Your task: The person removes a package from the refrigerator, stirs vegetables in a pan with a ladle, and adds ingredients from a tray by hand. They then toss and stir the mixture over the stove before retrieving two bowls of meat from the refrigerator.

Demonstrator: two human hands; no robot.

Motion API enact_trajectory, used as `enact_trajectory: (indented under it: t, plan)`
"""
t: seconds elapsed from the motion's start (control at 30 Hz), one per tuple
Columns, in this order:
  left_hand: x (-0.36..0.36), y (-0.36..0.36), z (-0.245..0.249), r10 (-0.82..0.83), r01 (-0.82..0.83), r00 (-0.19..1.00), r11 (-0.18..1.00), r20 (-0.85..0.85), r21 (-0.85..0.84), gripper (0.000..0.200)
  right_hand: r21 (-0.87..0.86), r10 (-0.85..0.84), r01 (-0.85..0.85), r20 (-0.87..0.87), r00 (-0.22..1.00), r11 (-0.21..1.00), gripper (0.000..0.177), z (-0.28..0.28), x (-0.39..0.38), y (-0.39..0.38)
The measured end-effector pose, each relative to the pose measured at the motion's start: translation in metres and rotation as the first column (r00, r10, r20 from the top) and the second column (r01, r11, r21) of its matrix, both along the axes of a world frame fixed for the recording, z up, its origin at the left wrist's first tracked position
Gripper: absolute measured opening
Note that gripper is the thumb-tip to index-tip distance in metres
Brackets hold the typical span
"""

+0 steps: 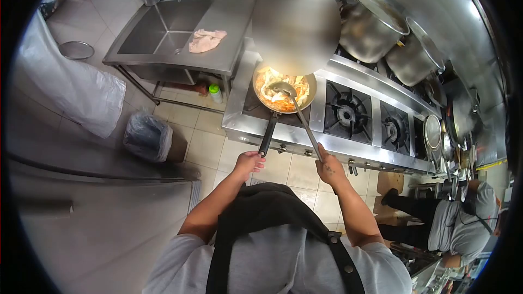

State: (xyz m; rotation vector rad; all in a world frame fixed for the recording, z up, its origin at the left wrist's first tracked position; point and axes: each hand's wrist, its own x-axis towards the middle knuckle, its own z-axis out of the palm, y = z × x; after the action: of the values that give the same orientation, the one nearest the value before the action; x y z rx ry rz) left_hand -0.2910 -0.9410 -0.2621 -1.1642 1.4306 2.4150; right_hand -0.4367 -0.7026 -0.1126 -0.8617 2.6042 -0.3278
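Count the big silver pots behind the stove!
2. One pot stands behind the empty burners, the second pot just right of it. Others may be hidden from view.

Bright, even light comes from above. Fisheye distortion bends the edges, and the corners are black. A blurred grey patch (296,24) covers the far middle. The pots (376,24) show glare.

This is a big kitchen where cooks make food for lots of people. A long steel stove (348,114) has gas burners in a row. A pan (312,93) of food with a ladle (304,124) in it sits on one burner. Very big steel pots (373,24) stand at the back. There is a steel sink (169,30), a tiled floor (207,144), and another person (463,220) nearby.
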Motion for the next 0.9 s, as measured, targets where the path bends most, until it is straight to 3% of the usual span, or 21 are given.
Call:
enact_trajectory:
  t: [0.07, 0.13, 0.17, 0.23, 0.3, 0.37, 0.4, 0.43, 0.5, 0.53, 0.6, 0.63, 0.73, 0.87, 0.9]
  plan:
    - [0.002, -0.003, 0.001, 0.000, -0.001, 1.000, 1.000, 0.011, 0.007, 0.023, -0.065, -0.017, 0.018, 0.018, 1.000, 0.998, 0.060, 0.005, 0.004, 0.003]
    - [0.000, -0.004, -0.001, 0.002, -0.003, 1.000, 1.000, 0.017, 0.016, 0.023, -0.351, -0.011, 0.042, 0.088, 0.996, 0.936, 0.060, 0.011, 0.012, 0.015]
    - [0.000, -0.004, -0.004, 0.002, -0.002, 1.000, 1.000, 0.008, 0.021, 0.024, -0.352, -0.006, 0.035, 0.084, 0.996, 0.935, 0.060, 0.020, 0.013, 0.013]
    - [0.001, -0.003, -0.002, 0.008, -0.008, 1.000, 1.000, -0.003, 0.021, 0.024, -0.132, -0.186, 0.277, 0.472, 0.862, 0.952, 0.060, 0.048, 0.023, 0.001]
    - [-0.001, 0.000, 0.003, 0.023, -0.022, 0.999, 0.999, -0.023, 0.044, 0.025, -0.145, -0.167, 0.264, 0.477, 0.863, 0.954, 0.060, 0.002, 0.011, 0.005]
    - [-0.004, -0.003, 0.003, 0.018, -0.017, 0.999, 0.999, -0.029, 0.038, 0.026, -0.372, -0.005, 0.053, 0.129, 0.992, 0.927, 0.059, -0.034, 0.001, 0.007]
    - [-0.004, -0.005, 0.004, 0.004, -0.004, 1.000, 1.000, -0.019, 0.029, 0.026, -0.369, 0.004, 0.014, 0.050, 0.999, 0.929, 0.059, -0.033, 0.001, 0.003]
    - [-0.002, -0.006, 0.002, -0.013, 0.013, 1.000, 1.000, -0.002, 0.021, 0.027, -0.374, 0.010, 0.010, 0.051, 0.999, 0.927, 0.059, -0.019, 0.005, -0.006]
    - [-0.003, -0.007, 0.002, -0.012, 0.012, 1.000, 1.000, -0.004, 0.009, 0.027, -0.157, -0.029, 0.034, 0.029, 0.999, 0.987, 0.060, 0.011, 0.006, -0.027]
    - [-0.003, -0.007, 0.003, -0.017, 0.018, 1.000, 1.000, -0.008, 0.011, 0.027, -0.159, -0.029, 0.033, 0.027, 0.999, 0.987, 0.060, 0.011, -0.001, -0.039]
    - [-0.002, -0.006, 0.004, -0.024, 0.024, 1.000, 1.000, -0.007, 0.014, 0.027, 0.075, 0.032, -0.022, -0.132, 0.991, 0.997, 0.063, -0.002, -0.016, -0.061]
    - [-0.001, -0.005, 0.004, -0.020, 0.020, 1.000, 1.000, -0.003, 0.011, 0.027, 0.077, 0.029, -0.020, -0.127, 0.991, 0.997, 0.063, -0.013, -0.020, -0.065]
    - [-0.003, -0.006, 0.009, -0.014, 0.014, 1.000, 1.000, -0.009, 0.004, 0.028, 0.334, 0.120, -0.041, -0.221, 0.968, 0.942, 0.066, -0.030, -0.029, -0.069]
    - [-0.003, -0.008, 0.004, -0.015, 0.015, 1.000, 0.999, -0.017, 0.029, 0.033, 0.253, 0.193, -0.146, -0.174, 0.966, 0.956, 0.063, -0.023, -0.040, -0.013]
    - [-0.002, -0.007, 0.004, -0.009, 0.010, 1.000, 0.999, -0.018, 0.031, 0.033, 0.110, 0.137, -0.122, -0.142, 0.980, 0.986, 0.062, -0.017, -0.039, -0.003]
